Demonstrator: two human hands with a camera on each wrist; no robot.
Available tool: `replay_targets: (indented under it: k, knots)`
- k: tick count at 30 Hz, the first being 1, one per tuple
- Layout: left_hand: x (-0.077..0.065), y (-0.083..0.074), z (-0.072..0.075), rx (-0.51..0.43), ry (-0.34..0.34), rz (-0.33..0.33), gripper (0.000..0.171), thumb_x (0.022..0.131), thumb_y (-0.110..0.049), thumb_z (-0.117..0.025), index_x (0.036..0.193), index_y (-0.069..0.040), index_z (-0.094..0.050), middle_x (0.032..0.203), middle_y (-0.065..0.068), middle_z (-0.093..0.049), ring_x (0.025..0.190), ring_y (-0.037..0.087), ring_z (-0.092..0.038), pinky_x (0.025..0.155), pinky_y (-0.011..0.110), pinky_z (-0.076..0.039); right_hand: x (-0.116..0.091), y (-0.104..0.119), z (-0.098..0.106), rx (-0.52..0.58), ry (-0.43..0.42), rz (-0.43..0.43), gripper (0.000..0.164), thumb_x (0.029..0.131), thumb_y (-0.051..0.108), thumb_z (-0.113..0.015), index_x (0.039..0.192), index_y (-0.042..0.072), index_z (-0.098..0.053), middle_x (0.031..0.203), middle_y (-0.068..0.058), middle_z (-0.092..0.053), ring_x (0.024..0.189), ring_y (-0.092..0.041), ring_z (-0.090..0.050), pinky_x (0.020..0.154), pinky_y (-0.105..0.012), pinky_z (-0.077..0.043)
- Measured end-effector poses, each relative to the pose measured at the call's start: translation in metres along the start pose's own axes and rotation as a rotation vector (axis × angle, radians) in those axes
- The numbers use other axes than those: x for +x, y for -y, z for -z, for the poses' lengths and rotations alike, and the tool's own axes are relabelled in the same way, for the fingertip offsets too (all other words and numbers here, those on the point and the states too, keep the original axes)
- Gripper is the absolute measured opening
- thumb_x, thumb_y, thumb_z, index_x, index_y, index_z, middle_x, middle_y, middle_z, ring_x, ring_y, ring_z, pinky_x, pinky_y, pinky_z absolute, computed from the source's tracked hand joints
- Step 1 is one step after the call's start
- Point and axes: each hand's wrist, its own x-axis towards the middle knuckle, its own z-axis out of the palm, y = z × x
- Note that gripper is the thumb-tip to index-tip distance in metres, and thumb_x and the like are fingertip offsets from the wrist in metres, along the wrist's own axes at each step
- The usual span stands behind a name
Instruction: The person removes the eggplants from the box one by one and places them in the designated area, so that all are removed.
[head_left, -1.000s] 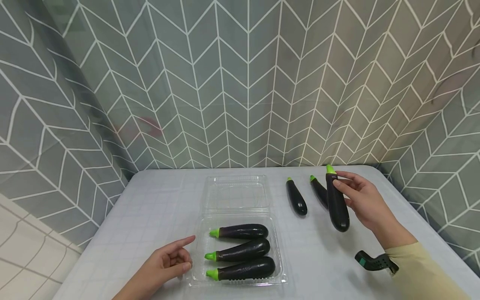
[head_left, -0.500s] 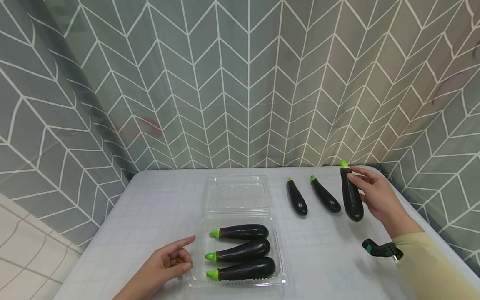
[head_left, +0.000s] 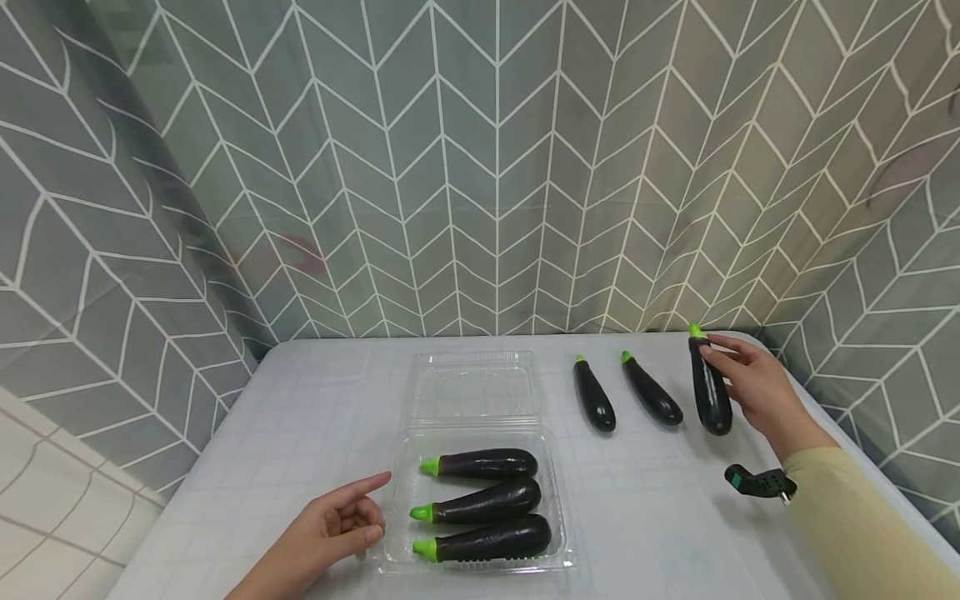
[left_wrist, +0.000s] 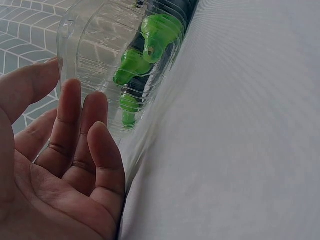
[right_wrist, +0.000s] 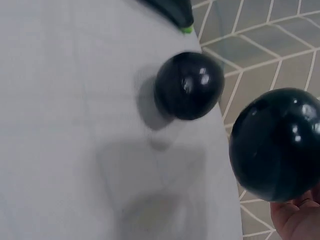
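Observation:
My right hand [head_left: 757, 387] grips a dark purple eggplant [head_left: 711, 392] near its green stem, over the right of the table. In the right wrist view the blunt end of this eggplant [right_wrist: 275, 145] fills the right side, with fingertips under it. Left of it lie two more eggplants, one nearer [head_left: 654, 393] and one farther [head_left: 595, 400]. My left hand [head_left: 322, 529] rests by the left side of a clear plastic clamshell box [head_left: 402, 450], its fingers loosely bent and the fingertips right at the wall. Inside the box lie three eggplants, stems pointing left [left_wrist: 162, 35].
The box's clear lid [head_left: 472, 385] is folded back toward the rear of the table. A white cloth [head_left: 300, 417] covers the table. Patterned grey curtains [head_left: 495, 167] hang behind and at both sides. A black strap [head_left: 761, 482] sticks out from my right wrist.
My right hand has carried its eggplant to the right and lowered it, away from the two loose ones, uncovering the nearer of them. The left hand and the box have stayed put.

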Motion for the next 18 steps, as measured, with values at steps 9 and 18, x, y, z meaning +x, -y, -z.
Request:
replay_targets:
  k: [9,18]
  knots:
    - [0.001,0.003,0.0,-0.02,0.025,-0.049,0.063,0.097,-0.01,-0.063,0.151,0.003,-0.033,0.105,0.018,-0.062,0.084,0.011,-0.059,0.071,0.027,-0.053,0.016,-0.013,0.001,-0.119,0.003,0.003,0.074,0.097,0.05,-0.056,0.151,0.002,-0.037,0.141,-0.024,-0.042,0.1,-0.014,-0.053,0.074,-0.025,-0.047]
    - [-0.001,0.002,0.001,-0.024,0.01,-0.032,0.063,0.097,-0.011,-0.064,0.151,0.002,-0.034,0.105,0.016,-0.063,0.084,0.011,-0.059,0.072,0.027,-0.053,0.028,-0.017,-0.007,-0.28,0.047,0.004,0.071,0.1,0.049,-0.051,0.151,0.001,-0.037,0.142,-0.034,-0.037,0.123,-0.048,-0.044,0.098,-0.062,-0.039]
